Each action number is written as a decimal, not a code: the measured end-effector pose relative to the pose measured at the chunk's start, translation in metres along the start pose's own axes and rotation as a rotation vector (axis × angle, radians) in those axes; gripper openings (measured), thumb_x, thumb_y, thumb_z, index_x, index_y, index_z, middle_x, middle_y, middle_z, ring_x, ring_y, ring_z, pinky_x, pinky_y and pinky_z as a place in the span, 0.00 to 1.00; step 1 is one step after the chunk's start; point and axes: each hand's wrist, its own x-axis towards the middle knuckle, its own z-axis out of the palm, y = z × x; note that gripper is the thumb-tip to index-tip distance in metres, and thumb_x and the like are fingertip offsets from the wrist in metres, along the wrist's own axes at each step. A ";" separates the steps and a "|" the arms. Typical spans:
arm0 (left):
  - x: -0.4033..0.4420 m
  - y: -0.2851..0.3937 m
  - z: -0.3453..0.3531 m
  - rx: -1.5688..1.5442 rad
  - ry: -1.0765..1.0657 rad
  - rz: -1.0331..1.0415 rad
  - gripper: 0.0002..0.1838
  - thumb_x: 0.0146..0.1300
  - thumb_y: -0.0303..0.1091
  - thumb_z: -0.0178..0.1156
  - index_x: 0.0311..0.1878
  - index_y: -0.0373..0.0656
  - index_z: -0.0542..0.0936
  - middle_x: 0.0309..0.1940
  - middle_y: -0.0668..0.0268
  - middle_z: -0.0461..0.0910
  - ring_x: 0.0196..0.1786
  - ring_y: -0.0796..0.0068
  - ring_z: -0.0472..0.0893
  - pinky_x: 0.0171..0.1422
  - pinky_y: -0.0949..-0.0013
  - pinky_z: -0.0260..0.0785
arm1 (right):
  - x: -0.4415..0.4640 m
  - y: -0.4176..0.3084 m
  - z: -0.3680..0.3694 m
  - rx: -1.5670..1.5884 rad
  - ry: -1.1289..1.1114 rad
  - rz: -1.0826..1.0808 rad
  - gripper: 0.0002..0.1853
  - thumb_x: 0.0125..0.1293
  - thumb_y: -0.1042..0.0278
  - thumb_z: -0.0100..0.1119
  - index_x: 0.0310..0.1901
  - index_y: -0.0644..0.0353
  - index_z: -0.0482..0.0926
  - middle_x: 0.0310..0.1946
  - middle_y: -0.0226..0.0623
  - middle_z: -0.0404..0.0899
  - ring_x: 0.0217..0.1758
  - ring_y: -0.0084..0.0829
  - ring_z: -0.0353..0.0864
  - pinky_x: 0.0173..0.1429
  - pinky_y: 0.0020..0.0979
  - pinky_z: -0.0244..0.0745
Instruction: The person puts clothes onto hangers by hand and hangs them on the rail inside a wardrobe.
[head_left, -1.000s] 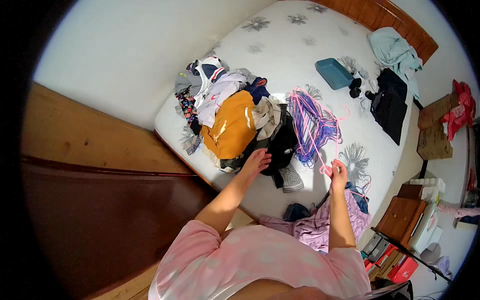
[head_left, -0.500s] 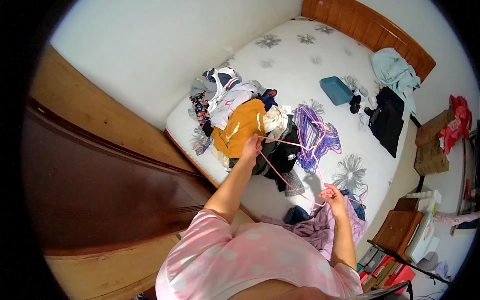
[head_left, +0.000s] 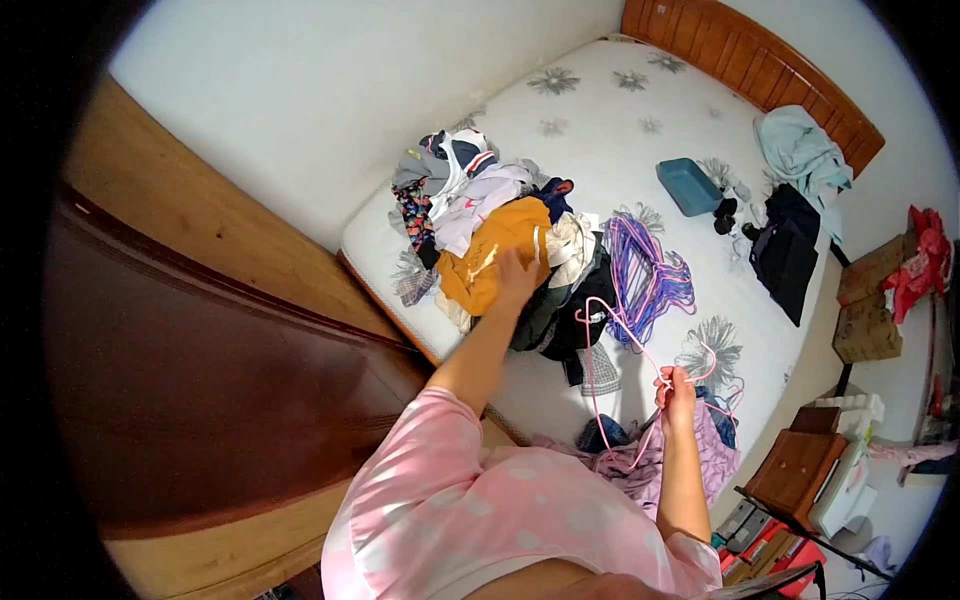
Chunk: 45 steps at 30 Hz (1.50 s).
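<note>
The mattress (head_left: 600,120), white with grey flower prints, is the work surface. A wooden headboard (head_left: 755,65) stands at its far end; a pale wall (head_left: 300,110) runs along the left side. The right hand (head_left: 676,392) is closed on a pink hanger (head_left: 640,345), near the hook, above the mattress's near edge. The left hand (head_left: 516,278), slightly blurred, is open at the mustard garment (head_left: 490,258) in the clothes pile; contact cannot be confirmed. Purple and pink hangers (head_left: 648,285) lie beside this pile. A teal tray (head_left: 688,187), black garment (head_left: 785,262) and light green cloth (head_left: 800,145) occupy the far right area. Cardboard boxes (head_left: 866,325) are located beyond the mattress, with a red item (head_left: 920,262) on top.
</note>
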 end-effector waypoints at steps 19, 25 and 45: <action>-0.049 0.009 -0.001 -0.449 -0.089 -0.372 0.23 0.70 0.49 0.45 0.40 0.34 0.75 0.30 0.56 0.75 0.35 0.65 0.74 0.44 0.64 0.66 | -0.027 0.001 -0.022 -0.039 0.090 0.018 0.13 0.69 0.59 0.49 0.38 0.62 0.76 0.28 0.31 0.76 0.15 0.16 0.64 0.17 0.19 0.58; -0.140 0.075 -0.018 -1.031 -0.352 -0.550 0.26 0.67 0.50 0.52 0.54 0.34 0.74 0.45 0.64 0.76 0.48 0.73 0.74 0.55 0.71 0.66 | -0.038 -0.003 -0.033 -0.026 0.030 0.022 0.15 0.70 0.57 0.48 0.41 0.62 0.76 0.29 0.30 0.75 0.16 0.17 0.65 0.20 0.20 0.60; -0.293 0.247 -0.085 -1.466 -0.878 -0.252 0.14 0.71 0.38 0.46 0.54 0.40 0.70 0.52 0.64 0.75 0.57 0.72 0.73 0.64 0.65 0.62 | -0.117 -0.045 -0.124 0.004 -0.107 -0.002 0.18 0.69 0.54 0.50 0.54 0.54 0.73 0.45 0.25 0.78 0.38 0.18 0.76 0.40 0.19 0.68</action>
